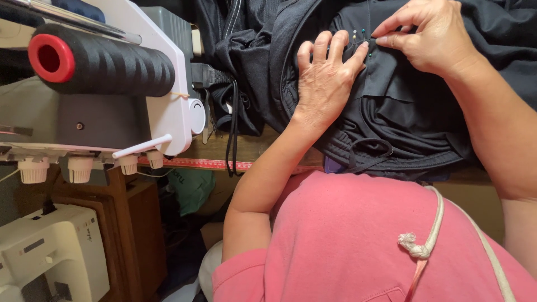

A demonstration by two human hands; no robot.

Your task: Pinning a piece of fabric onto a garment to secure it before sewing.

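The left hand (326, 75) lies flat, fingers spread, on the dark folded fabric garment (403, 106); beside it, the right hand (428, 36) pinches a coloured-head pin (363, 34).

Soft even daylight — sharp, dark fabric underexposed

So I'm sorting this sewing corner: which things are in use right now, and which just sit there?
In use: left hand flat on black fabric garment; right hand pinching at coloured-head pins.

Lying about: black thread cone with red core; white sewing machine; red tape measure.
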